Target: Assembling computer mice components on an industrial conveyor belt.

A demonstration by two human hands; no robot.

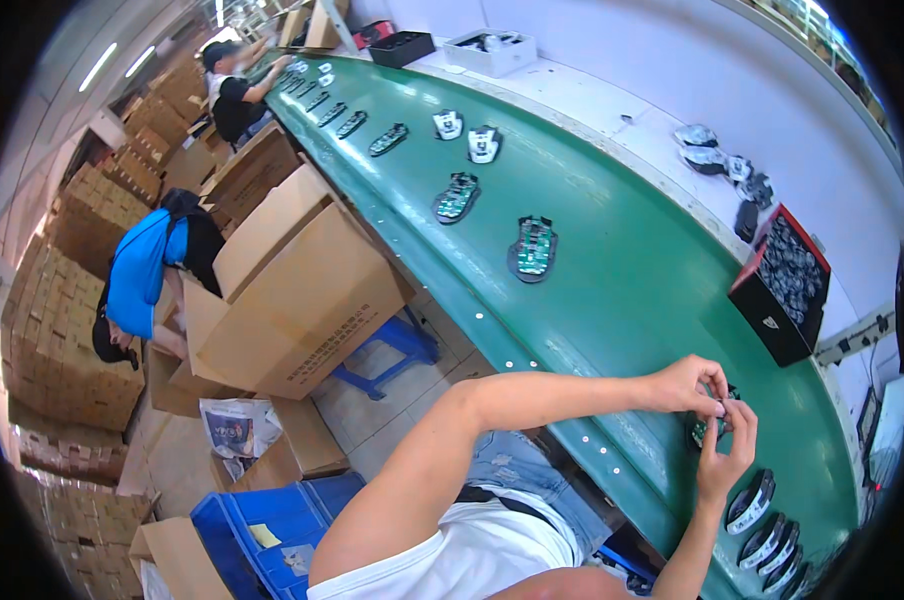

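Note:
Over the green belt, my left hand [688,386] is closed, thumb and fingers pinched together. Close below it my right hand [729,458] is also closed, its fingertips meeting those of the left. What they pinch is too small and covered to name. Partly behind my fingers is a computer mouse base with a green circuit board [696,432]. Farther along lie another open mouse base [534,249] and a similar mouse base [458,198]. Near my right forearm, black-and-white mouse shells [750,502] stand in a row.
A dark red-edged box [787,285] of small black parts stands by the right side of the green conveyor belt [612,300]. White-and-black shells [483,145] lie farther up. Left are a large carton [302,290], a blue bin [242,540] and a bending person [150,262]; another person [234,95] works beyond.

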